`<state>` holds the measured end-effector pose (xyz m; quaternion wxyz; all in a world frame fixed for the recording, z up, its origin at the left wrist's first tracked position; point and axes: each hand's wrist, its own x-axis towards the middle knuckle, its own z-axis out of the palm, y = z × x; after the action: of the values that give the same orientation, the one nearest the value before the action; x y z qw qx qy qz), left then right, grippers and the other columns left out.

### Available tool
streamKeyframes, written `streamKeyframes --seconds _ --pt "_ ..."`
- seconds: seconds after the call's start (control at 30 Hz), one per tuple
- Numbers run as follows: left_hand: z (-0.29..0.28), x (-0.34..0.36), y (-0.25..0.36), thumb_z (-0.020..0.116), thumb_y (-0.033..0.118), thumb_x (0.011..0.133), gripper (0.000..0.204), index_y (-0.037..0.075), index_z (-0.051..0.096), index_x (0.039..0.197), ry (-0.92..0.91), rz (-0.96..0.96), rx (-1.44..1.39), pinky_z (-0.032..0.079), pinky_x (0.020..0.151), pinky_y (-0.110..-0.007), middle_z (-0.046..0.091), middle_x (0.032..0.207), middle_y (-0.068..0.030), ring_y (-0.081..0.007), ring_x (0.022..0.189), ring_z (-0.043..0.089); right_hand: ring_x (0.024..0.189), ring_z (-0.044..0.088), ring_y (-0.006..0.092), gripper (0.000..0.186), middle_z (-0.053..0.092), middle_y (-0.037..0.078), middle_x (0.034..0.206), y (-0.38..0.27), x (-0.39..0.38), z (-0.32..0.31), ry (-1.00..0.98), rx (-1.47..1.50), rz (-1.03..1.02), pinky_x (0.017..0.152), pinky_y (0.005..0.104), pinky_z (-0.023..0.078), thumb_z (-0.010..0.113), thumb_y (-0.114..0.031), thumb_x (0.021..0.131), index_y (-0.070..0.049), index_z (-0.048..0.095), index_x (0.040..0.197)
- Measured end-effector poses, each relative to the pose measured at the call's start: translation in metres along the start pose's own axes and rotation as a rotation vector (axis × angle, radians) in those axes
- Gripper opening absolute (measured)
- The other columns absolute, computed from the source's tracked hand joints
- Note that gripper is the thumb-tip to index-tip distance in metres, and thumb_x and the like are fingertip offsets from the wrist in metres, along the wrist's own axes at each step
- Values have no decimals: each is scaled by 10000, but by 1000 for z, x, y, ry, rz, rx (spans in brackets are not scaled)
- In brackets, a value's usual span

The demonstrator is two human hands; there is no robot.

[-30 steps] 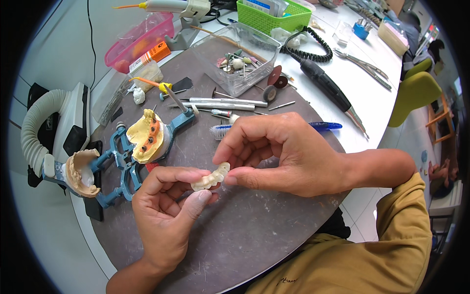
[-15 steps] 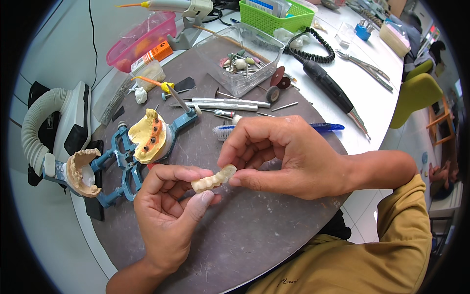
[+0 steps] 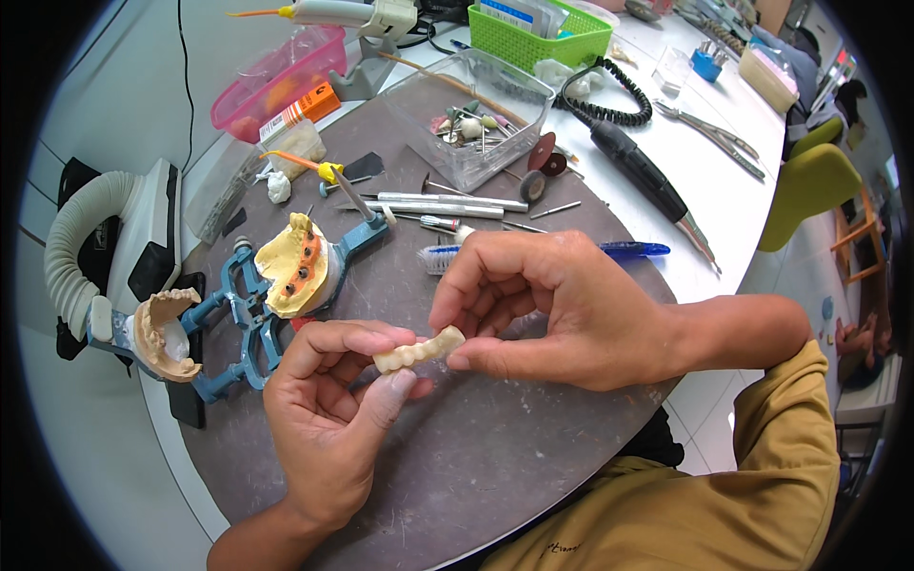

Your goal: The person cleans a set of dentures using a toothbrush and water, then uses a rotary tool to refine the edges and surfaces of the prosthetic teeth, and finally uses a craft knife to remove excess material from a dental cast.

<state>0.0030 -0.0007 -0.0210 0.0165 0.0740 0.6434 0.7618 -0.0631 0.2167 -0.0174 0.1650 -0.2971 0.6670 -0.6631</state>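
Between the thumb and fingers of my left hand (image 3: 333,409) is a cream-coloured dental bridge (image 3: 409,356), a short row of joined teeth. My right hand (image 3: 562,314) is curled at the bridge's right end, thumb below and index fingertip above; whether both tips press on it is hard to make out. White dust coats my left thumb. Beyond my left hand, a blue articulator (image 3: 252,333) lies opened on the bench. It carries a yellow dental model (image 3: 286,257) with an orange gum strip and several dark metal posts. A beige opposing model (image 3: 157,333) sits at its left end.
A clear tray (image 3: 466,162) of grinding bits stands behind my hands, with metal instruments (image 3: 438,203) before it. A blue-handled brush (image 3: 438,259) lies partly behind my right hand. A black handpiece (image 3: 638,171) rests at right; a ribbed suction hose (image 3: 71,238) is at left.
The bridge has turned slightly in my fingers, so its right end shows a different face. Both hands stay almost in place, and the whole view has shifted a little.
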Motion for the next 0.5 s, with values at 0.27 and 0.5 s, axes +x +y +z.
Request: streamKeyframes --seconds 0.27,0.5 --pt "1 0 0 650 -101 887 228 -14 539 1066 0 14 11 615 881 -334 635 1121 -185 -245 1066 673 700 649 91 157 697 59 785 1 0 3 -6 -70 -19 639 245 533 728 -102 867 18 642 920" --pt "1 2 -4 646 -87 901 230 -1 509 1064 -36 82 47 607 890 -340 647 1083 -190 -269 1087 675 715 647 86 141 687 62 814 0 -1 0 -57 -133 -27 654 240 550 684 -106 922 21 649 872"
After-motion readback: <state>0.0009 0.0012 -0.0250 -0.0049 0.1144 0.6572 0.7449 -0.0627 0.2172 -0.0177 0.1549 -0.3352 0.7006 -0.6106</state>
